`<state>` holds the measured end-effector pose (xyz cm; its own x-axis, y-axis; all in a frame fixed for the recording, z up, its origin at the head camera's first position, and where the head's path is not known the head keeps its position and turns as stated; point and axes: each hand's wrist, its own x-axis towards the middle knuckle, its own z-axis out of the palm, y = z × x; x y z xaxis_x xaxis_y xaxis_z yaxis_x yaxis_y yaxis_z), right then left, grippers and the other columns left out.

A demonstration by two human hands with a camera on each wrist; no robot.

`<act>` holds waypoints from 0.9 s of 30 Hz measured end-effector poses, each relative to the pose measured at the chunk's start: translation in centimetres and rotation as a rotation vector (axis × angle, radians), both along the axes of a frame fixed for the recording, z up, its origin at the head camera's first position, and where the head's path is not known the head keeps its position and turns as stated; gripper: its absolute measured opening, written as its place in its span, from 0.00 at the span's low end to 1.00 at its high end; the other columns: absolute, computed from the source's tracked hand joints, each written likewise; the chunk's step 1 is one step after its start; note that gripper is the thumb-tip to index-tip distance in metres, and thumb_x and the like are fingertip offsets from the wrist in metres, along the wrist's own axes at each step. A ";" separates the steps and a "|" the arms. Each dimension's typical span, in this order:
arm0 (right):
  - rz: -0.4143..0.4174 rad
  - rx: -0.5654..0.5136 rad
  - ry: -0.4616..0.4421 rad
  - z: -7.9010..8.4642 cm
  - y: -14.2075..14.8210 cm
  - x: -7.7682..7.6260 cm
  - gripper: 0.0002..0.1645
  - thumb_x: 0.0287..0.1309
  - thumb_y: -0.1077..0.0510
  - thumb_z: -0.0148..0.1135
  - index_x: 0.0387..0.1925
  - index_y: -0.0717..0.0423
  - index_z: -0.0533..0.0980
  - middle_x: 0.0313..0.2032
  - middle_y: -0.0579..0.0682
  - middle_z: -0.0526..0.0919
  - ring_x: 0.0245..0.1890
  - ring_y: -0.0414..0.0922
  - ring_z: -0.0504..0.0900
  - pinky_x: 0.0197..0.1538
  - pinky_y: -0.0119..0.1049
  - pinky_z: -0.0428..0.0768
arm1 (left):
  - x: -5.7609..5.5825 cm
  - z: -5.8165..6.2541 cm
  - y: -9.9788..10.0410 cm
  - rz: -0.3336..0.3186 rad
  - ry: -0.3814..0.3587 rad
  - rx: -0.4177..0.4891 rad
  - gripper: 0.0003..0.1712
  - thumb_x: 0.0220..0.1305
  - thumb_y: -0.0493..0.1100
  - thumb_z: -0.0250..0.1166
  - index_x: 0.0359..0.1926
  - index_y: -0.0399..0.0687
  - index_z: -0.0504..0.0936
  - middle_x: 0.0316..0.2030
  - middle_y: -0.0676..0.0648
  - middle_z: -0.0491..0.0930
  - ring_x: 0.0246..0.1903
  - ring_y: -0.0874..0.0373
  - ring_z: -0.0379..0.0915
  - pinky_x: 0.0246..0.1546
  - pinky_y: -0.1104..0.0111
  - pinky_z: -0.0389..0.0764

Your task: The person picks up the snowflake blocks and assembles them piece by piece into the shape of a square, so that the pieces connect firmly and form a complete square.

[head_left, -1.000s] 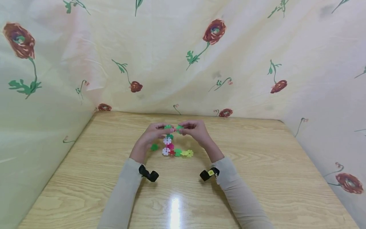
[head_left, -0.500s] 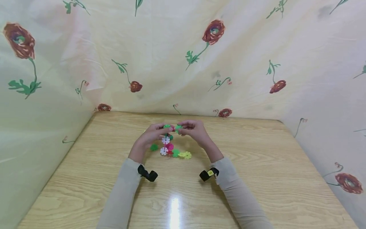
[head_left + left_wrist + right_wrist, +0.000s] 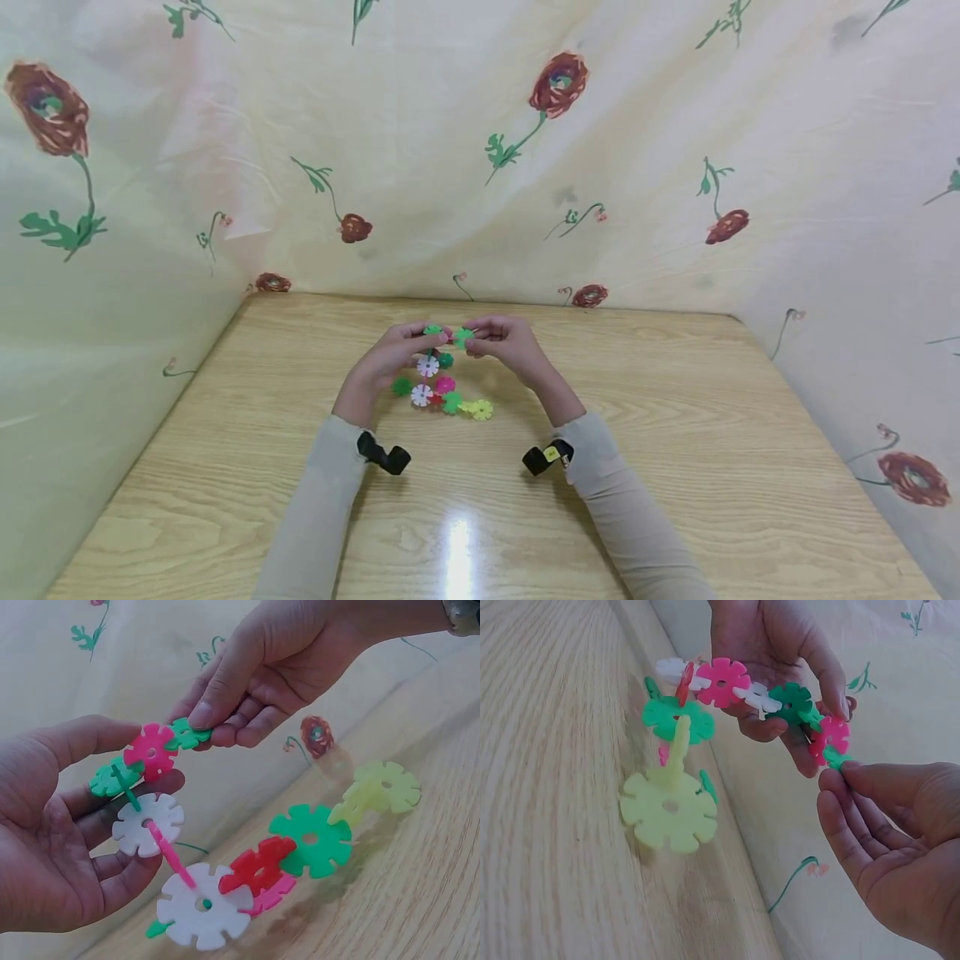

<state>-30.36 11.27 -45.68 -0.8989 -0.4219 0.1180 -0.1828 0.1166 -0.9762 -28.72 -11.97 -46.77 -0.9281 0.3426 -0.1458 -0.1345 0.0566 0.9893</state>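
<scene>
A chain of notched plastic snowflake discs hangs between the hands, in green, pink, white, red and yellow. The left hand point(image 3: 386, 354) pinches the pink disc point(image 3: 152, 752) near the chain's upper end, thumb on one side. At that end, the right hand point(image 3: 512, 343) pinches a green disc point(image 3: 187, 735) between thumb and fingers; it meets the pink disc's edge. Below hang two white discs point(image 3: 206, 906), a red disc point(image 3: 259, 866), a larger green disc point(image 3: 311, 840) and yellow discs point(image 3: 669, 810). The left fingers partly hide another green disc point(image 3: 112, 778).
A separate-looking green disc point(image 3: 402, 386) lies on the wooden table point(image 3: 675, 467) beside the left wrist. Flower-printed cloth point(image 3: 420, 167) walls the back and both sides. A black camera is strapped to each wrist.
The chain's hanging lower part has swung to the left and turned a little. Both hands have drifted slightly left, keeping their pinches on the discs.
</scene>
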 end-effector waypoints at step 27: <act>0.149 0.264 0.071 -0.8 0.3 -0.5 0.18 0.58 0.67 0.72 0.50 0.69 0.81 0.41 0.63 0.88 0.36 0.38 0.85 0.43 0.30 0.83 | 0.1 0.5 -0.9 0.024 0.019 -0.025 0.20 0.74 0.50 0.60 0.59 0.44 0.82 0.48 0.48 0.76 0.43 0.56 0.70 0.39 0.67 0.74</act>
